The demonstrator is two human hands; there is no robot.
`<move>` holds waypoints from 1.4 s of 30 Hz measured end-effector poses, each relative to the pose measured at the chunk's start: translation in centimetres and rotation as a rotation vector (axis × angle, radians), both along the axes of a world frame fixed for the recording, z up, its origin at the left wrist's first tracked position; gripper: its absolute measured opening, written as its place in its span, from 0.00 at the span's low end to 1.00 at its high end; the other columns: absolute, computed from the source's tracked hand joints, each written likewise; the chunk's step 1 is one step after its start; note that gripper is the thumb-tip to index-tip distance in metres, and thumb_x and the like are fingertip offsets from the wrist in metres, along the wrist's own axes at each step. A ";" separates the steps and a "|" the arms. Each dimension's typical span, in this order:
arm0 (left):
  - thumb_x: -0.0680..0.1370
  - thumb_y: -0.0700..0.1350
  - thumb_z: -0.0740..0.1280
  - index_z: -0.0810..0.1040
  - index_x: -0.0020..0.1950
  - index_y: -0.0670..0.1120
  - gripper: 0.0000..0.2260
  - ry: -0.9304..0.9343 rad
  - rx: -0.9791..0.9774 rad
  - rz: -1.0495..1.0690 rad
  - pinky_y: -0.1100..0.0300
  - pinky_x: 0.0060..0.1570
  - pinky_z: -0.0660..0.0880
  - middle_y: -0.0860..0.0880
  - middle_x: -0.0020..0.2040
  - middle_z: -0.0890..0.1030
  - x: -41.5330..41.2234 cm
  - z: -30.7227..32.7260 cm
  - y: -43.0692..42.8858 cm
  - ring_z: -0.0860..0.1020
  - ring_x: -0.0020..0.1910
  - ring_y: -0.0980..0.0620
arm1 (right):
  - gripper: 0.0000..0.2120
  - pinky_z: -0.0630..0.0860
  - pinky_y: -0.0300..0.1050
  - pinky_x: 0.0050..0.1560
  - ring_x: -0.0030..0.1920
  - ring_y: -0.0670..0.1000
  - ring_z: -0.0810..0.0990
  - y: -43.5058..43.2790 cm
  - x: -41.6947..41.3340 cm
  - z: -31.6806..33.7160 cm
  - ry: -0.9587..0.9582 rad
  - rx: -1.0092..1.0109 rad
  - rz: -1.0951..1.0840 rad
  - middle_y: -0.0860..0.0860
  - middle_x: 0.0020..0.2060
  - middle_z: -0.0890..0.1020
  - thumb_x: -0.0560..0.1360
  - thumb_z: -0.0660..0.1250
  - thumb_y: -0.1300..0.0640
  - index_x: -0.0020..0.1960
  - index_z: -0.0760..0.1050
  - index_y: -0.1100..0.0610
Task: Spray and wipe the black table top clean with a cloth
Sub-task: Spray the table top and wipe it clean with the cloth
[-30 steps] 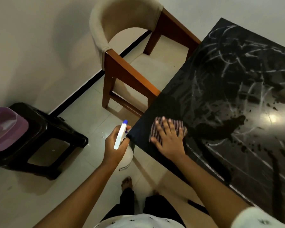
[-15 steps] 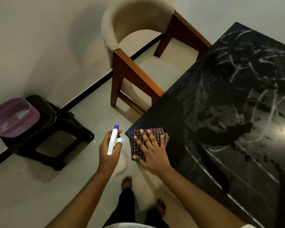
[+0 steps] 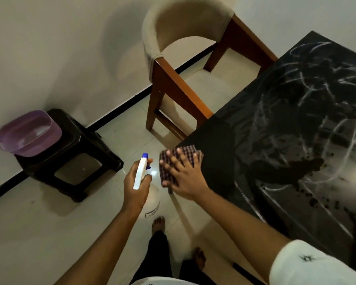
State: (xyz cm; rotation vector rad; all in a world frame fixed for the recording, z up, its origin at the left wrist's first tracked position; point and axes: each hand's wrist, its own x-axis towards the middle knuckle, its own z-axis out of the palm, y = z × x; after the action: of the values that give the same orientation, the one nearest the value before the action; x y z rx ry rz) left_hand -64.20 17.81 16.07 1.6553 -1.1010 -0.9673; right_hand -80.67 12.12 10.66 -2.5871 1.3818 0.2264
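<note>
The black table top (image 3: 286,130) fills the right side, streaked with white smears and wet patches. A checked cloth (image 3: 186,156) lies on the table's near left corner, partly hanging past the edge. My right hand (image 3: 183,177) presses flat on it with fingers spread. My left hand (image 3: 137,186) is off the table to the left, closed around a white spray bottle (image 3: 141,173) with a blue nozzle; its round body shows below my wrist.
A wooden chair (image 3: 173,83) with a beige curved back stands against the table's left edge. A black plastic stool (image 3: 70,157) by the wall carries a purple basin (image 3: 27,133). My bare feet (image 3: 158,224) are on the tiled floor below.
My right hand has slid the cloth leftward to the table's corner, where it now overhangs the edge. The left hand still holds the bottle at about the same spot.
</note>
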 end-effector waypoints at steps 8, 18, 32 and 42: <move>0.75 0.34 0.66 0.75 0.63 0.40 0.16 -0.034 0.026 -0.084 0.78 0.41 0.73 0.49 0.52 0.80 -2.2 -0.6 1.0 0.79 0.49 0.57 | 0.29 0.38 0.69 0.71 0.77 0.52 0.41 2.2 -7.5 -0.7 -0.051 -0.032 -0.147 0.45 0.77 0.44 0.78 0.43 0.36 0.77 0.47 0.41; 0.75 0.30 0.65 0.72 0.55 0.56 0.21 -0.038 0.021 -0.143 0.79 0.43 0.71 0.65 0.48 0.77 -6.5 0.4 3.0 0.76 0.49 0.71 | 0.31 0.24 0.63 0.67 0.78 0.56 0.44 4.7 -9.5 -0.3 -0.046 -0.016 -0.399 0.49 0.78 0.49 0.77 0.39 0.33 0.78 0.48 0.43; 0.75 0.29 0.64 0.71 0.53 0.60 0.24 0.016 -0.016 -0.113 0.78 0.39 0.72 0.63 0.46 0.78 -10.5 -0.1 4.6 0.77 0.44 0.70 | 0.28 0.28 0.63 0.67 0.77 0.54 0.36 0.2 -12.4 0.3 -0.048 0.048 -0.533 0.47 0.78 0.41 0.80 0.47 0.37 0.78 0.44 0.41; 0.74 0.30 0.65 0.74 0.56 0.52 0.19 0.022 -0.017 -0.084 0.76 0.42 0.72 0.59 0.47 0.79 -11.5 -0.8 5.7 0.77 0.45 0.69 | 0.37 0.22 0.60 0.67 0.77 0.58 0.47 13.4 -13.8 0.1 -0.014 0.002 -0.321 0.53 0.78 0.50 0.75 0.44 0.27 0.78 0.51 0.44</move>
State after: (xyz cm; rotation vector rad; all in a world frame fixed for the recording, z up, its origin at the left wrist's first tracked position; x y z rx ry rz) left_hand -75.71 23.47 15.26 1.5921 -1.1686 -1.0241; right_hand -94.51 25.51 10.78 -2.3142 1.7599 0.1586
